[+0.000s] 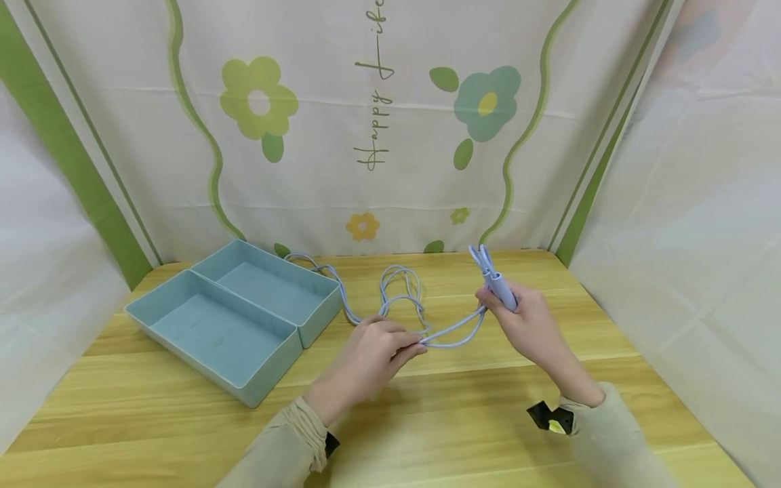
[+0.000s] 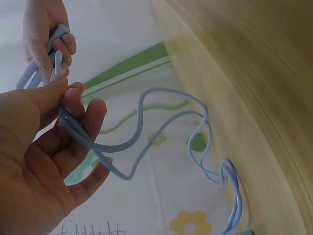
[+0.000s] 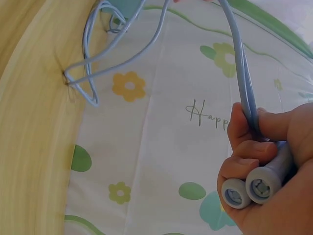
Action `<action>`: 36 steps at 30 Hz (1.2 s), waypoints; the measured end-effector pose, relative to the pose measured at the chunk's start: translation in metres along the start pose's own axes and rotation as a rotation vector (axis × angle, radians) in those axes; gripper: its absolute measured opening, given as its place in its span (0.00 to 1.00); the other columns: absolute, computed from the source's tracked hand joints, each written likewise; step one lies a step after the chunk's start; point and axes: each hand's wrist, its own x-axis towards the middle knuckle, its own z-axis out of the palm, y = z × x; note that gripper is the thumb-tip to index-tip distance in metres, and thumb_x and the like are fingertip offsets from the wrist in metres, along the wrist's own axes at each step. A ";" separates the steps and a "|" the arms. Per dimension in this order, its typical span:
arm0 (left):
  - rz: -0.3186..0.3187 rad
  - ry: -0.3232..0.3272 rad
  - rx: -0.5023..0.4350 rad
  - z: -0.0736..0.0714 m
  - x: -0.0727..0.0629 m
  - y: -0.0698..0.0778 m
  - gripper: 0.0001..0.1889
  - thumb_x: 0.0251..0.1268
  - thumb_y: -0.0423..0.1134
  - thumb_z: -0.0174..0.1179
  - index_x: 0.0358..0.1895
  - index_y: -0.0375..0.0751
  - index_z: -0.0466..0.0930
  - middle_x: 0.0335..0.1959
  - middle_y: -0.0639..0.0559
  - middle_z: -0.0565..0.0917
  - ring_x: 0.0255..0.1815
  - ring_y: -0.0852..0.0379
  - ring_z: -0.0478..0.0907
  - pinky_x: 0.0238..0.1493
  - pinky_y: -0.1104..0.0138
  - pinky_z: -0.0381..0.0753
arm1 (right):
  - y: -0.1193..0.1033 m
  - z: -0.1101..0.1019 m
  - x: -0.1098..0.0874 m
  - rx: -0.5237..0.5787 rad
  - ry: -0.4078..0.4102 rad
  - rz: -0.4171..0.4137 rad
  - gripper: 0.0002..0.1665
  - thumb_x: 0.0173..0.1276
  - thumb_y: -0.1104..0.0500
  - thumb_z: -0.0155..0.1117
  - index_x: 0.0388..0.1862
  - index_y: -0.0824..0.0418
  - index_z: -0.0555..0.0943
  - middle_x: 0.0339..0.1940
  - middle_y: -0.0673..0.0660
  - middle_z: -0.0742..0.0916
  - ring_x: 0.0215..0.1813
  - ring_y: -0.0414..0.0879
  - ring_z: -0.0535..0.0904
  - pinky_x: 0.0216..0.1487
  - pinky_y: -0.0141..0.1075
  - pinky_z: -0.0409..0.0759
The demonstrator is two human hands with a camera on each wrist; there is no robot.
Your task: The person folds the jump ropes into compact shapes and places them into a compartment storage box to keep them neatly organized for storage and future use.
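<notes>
right hand wrapped around two handles, left hand pinching the cord

the right hand was curled around two pale blue handles, its fingers closed over them and their round ends showing in the right wrist view. at that hand, loops of matching cord stuck up above the handles. the left hand pinched two strands of the cord between thumb and fingertips, its outer fingers loosely bent and apart in the left wrist view. between the hands the strands sagged in a shallow curve, near the middle of the wooden table. beyond the left hand the cord lay in loose loops on the wood, then ran back to the left, beside the boxes.

two blue-grey boxes stood side by side at the left of the table: the near box and the far box, their sides touching. both sleeves were light beige. behind the table hung a white curtain with flowers, wavy green lines and the lettering "happy life".
</notes>
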 end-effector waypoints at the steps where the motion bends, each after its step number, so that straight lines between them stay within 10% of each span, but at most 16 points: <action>1: -0.002 0.001 0.005 -0.001 0.000 -0.001 0.07 0.68 0.43 0.64 0.41 0.47 0.90 0.33 0.59 0.86 0.36 0.62 0.82 0.54 0.55 0.75 | 0.000 -0.001 0.000 -0.009 -0.002 0.001 0.07 0.72 0.63 0.63 0.34 0.64 0.83 0.31 0.52 0.86 0.33 0.47 0.80 0.36 0.38 0.79; 21: 0.020 -0.018 -0.012 -0.005 -0.001 -0.002 0.05 0.69 0.41 0.63 0.41 0.48 0.88 0.28 0.61 0.81 0.25 0.67 0.71 0.30 0.68 0.74 | -0.001 -0.004 -0.001 -0.002 -0.135 0.093 0.12 0.79 0.57 0.53 0.36 0.61 0.78 0.26 0.53 0.78 0.27 0.47 0.67 0.30 0.39 0.69; 36: -0.025 -0.083 -0.065 -0.007 -0.004 -0.004 0.08 0.69 0.41 0.64 0.45 0.45 0.89 0.27 0.59 0.81 0.22 0.68 0.69 0.22 0.75 0.69 | -0.007 -0.009 -0.002 0.057 -0.205 -0.003 0.09 0.76 0.62 0.55 0.34 0.60 0.78 0.25 0.52 0.79 0.28 0.47 0.74 0.29 0.37 0.74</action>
